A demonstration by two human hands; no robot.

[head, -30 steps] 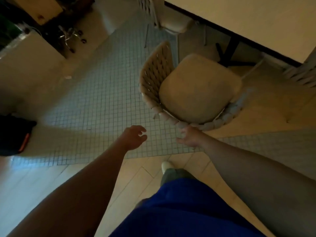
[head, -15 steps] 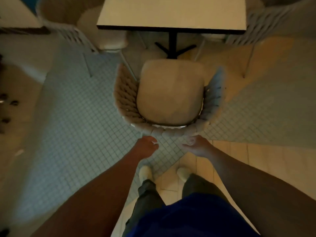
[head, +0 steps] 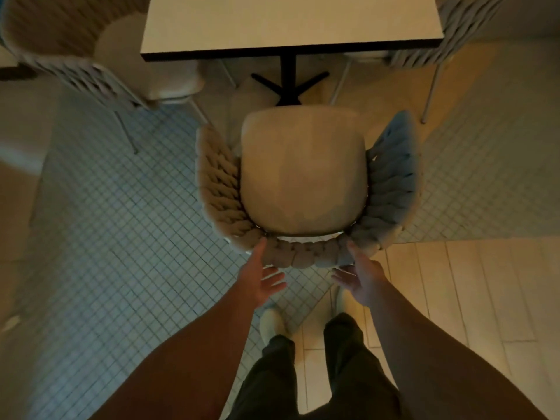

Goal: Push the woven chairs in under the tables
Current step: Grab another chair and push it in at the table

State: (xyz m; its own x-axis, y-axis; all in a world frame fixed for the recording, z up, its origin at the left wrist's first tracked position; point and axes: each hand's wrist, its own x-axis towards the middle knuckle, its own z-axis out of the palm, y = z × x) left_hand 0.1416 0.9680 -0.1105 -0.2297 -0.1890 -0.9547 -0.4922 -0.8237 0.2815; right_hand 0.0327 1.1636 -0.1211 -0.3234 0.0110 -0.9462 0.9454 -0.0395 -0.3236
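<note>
A woven chair, its curved back plaited from thick, rope-like bands around a smooth, rounded beige seat cushion, is standing at the centre of the frame, facing a pale rectangular worktop with a dark edge and a black pedestal base at the top. Two more woven chairs (thin metal legs showing) are sitting at the upper left and upper right. The floor is changing from small square tiles on the left to pale planks at the lower right. Both grips are spread open, holding nothing: the left hand and right hand are each laying a thumb against the chair's back rim, fingers splayed below it.
</note>
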